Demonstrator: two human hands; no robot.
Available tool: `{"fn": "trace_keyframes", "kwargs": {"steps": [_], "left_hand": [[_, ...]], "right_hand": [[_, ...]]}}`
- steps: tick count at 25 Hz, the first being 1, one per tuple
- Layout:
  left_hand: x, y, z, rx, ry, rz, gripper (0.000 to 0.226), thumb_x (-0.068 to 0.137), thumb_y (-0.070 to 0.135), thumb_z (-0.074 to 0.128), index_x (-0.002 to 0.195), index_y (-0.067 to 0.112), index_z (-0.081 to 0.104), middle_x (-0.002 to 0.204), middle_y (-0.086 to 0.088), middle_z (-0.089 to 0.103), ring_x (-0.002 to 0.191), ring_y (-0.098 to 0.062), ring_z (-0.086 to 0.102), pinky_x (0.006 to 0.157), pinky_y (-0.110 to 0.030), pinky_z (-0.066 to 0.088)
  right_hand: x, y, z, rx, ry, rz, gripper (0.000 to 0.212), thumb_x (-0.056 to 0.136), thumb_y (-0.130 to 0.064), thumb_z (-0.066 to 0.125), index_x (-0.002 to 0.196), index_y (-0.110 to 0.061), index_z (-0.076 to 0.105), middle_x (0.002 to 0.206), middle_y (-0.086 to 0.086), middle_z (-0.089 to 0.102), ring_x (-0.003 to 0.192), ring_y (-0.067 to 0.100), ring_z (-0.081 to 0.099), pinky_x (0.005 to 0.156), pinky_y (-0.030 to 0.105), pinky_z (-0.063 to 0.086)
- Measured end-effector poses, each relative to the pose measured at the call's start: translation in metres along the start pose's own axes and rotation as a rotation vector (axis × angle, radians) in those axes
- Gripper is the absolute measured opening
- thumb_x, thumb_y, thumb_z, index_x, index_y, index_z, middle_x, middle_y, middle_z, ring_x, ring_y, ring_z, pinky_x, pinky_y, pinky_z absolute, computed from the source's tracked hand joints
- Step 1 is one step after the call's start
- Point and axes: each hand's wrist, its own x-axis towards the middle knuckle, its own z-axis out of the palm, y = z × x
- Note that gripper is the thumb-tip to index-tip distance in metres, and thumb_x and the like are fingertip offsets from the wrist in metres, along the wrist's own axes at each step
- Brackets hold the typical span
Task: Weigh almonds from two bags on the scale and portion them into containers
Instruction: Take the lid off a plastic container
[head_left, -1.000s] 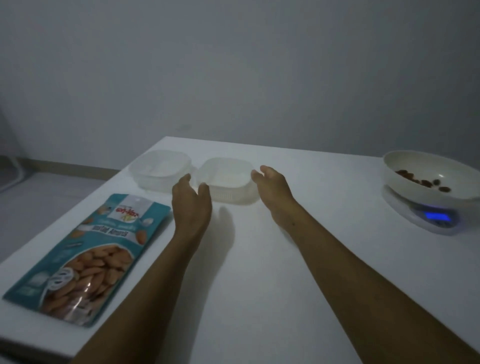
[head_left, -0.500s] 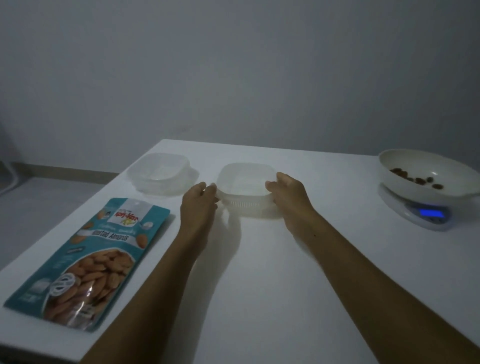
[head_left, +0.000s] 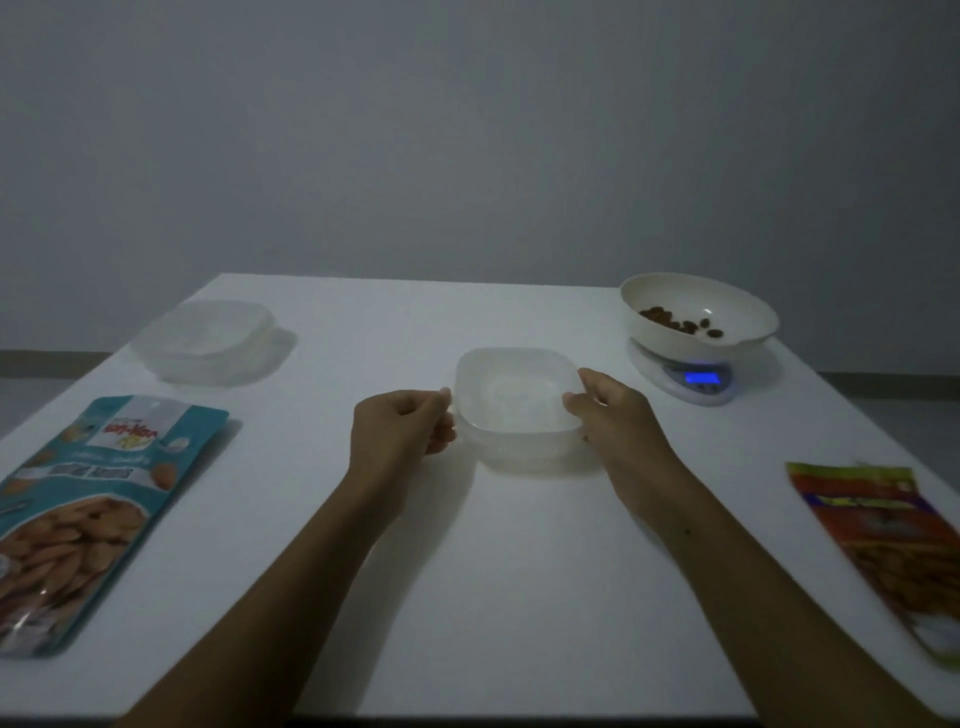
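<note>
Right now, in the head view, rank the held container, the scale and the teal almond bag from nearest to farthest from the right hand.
1. Held container: gripped by the right hand, mid-table.
2. Scale: just beyond the hand, to its right.
3. Teal almond bag: far left edge.
</note>
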Motion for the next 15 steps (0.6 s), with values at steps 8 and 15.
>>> {"fn": "trace_keyframes", "kwargs": {"steps": [8,15], "left_hand": [[0.001,-0.009,0.008,0.145,-0.042,0.002,0.023,0.085,0.021,0.068,0.074,0.003,0.074,0.066,-0.013,0.071,0.054,-0.015,0.063,0.058,-0.027,0.056],[0.003,-0.008,0.007,0.094,-0.088,-0.031,0.024,0.085,0.019,0.069,0.080,-0.004,0.073,0.071,-0.019,0.070,0.055,-0.017,0.064,0.054,-0.024,0.057]], "right_hand": [[-0.004,0.003,-0.008,-0.125,0.007,0.016,0.057,0.094,-0.017,0.050,0.147,-0.020,0.031,0.150,0.007,0.038,0.132,0.025,0.042,0.105,0.036,0.037],[-0.028,-0.016,0.006,-0.720,-0.243,-0.488,0.054,0.095,-0.045,0.045,0.141,-0.019,0.041,0.152,-0.001,0.033,0.139,0.018,0.030,0.114,0.031,0.020]]}}
